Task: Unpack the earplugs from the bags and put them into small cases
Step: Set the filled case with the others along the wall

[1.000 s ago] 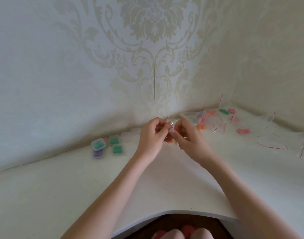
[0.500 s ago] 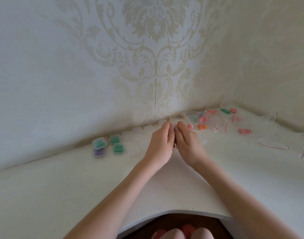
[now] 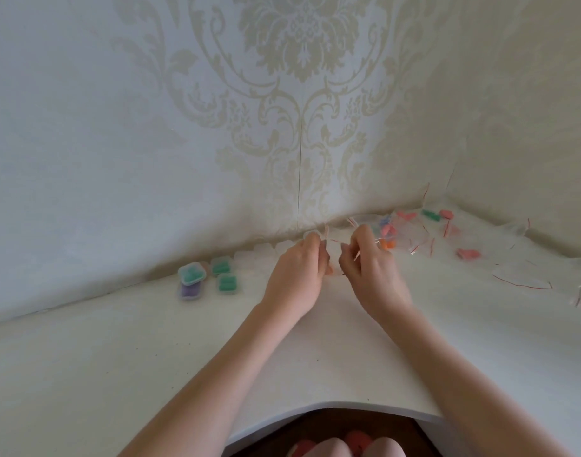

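Left hand (image 3: 297,275): centre of frame, fingers curled, pinching the left edge of a small clear bag (image 3: 332,258). Right hand (image 3: 368,265): just right of it, fingers curled, pinching the opposite edge of the same bag. Bag: thin transparent film with a red seal line along the top, stretched between both hands just above the surface (image 3: 117,357); blurred, with an orange-pink earplug (image 3: 329,269) dimly visible inside, low between the hands.

Surface: white, matte, finely speckled, with a curved cut-out front edge at lower centre of frame.

Left of centre: four small cases. Shape: square, rounded corners, clear glossy plastic. Top-left case (image 3: 192,273) with teal content, lying partly over a case with purple content (image 3: 190,290); two further green-filled cases (image 3: 221,266) and (image 3: 227,283) just to the right, apart from each other.

Right of centre, behind the right hand: pile of clear bags (image 3: 404,235), crinkled, with red seal lines, holding soft foam earplugs in orange, pink and blue. Farther right: a green earplug pair (image 3: 430,215), pink pairs (image 3: 446,214) and (image 3: 467,254), each in film; exact bag outlines not discernible. Far right of frame: flat clear bags (image 3: 526,278) with thin red lines, lying loose.

Upper frame: wallpaper (image 3: 302,77), pale, textured, with a beige damask ornament, meeting in a corner at right.
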`<act>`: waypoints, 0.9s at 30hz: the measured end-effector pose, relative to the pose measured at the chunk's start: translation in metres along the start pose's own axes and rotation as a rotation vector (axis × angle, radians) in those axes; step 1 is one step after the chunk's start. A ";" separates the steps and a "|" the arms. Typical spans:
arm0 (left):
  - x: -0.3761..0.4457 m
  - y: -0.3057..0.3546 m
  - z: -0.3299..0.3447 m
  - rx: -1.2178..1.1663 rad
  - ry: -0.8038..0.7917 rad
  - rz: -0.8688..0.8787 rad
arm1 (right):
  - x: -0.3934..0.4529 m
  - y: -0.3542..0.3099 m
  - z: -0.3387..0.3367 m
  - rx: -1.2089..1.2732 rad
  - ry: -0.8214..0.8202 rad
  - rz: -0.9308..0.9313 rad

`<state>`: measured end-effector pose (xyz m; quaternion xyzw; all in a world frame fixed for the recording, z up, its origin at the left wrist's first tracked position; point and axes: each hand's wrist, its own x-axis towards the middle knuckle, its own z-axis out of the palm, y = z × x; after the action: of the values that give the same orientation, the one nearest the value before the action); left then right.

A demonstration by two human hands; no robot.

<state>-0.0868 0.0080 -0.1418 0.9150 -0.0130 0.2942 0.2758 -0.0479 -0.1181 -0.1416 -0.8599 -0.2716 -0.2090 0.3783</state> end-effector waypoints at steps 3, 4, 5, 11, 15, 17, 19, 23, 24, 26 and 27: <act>0.000 -0.005 0.000 0.053 0.074 0.081 | 0.001 0.000 -0.001 -0.102 -0.014 -0.215; -0.002 -0.005 0.001 0.061 0.101 0.120 | 0.002 0.001 0.000 -0.132 -0.017 -0.251; -0.002 -0.005 0.002 0.077 0.122 0.165 | 0.002 0.002 0.001 -0.152 -0.010 -0.259; -0.002 0.005 0.000 0.152 0.281 0.349 | 0.006 0.009 0.004 -0.225 -0.156 -0.004; 0.005 -0.002 -0.004 -0.264 0.272 -0.041 | 0.011 0.008 -0.003 0.330 -0.081 0.084; 0.010 -0.007 -0.008 -0.442 0.277 -0.219 | 0.013 0.005 -0.010 0.539 -0.113 0.182; 0.014 -0.006 -0.011 -0.694 0.218 -0.404 | 0.013 0.005 -0.013 0.648 -0.145 0.237; 0.019 -0.005 -0.017 -1.183 0.088 -0.591 | 0.014 0.010 -0.016 0.649 -0.198 0.236; 0.019 -0.006 -0.017 -1.205 0.080 -0.588 | 0.013 0.011 -0.016 0.652 -0.209 0.230; 0.019 -0.005 -0.017 -1.240 0.070 -0.606 | 0.013 0.011 -0.016 0.683 -0.227 0.228; 0.019 -0.005 -0.017 -1.256 0.059 -0.622 | 0.013 0.010 -0.015 0.691 -0.232 0.236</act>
<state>-0.0797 0.0237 -0.1225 0.5352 0.0895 0.1633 0.8239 -0.0340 -0.1318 -0.1305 -0.7250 -0.2660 0.0385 0.6342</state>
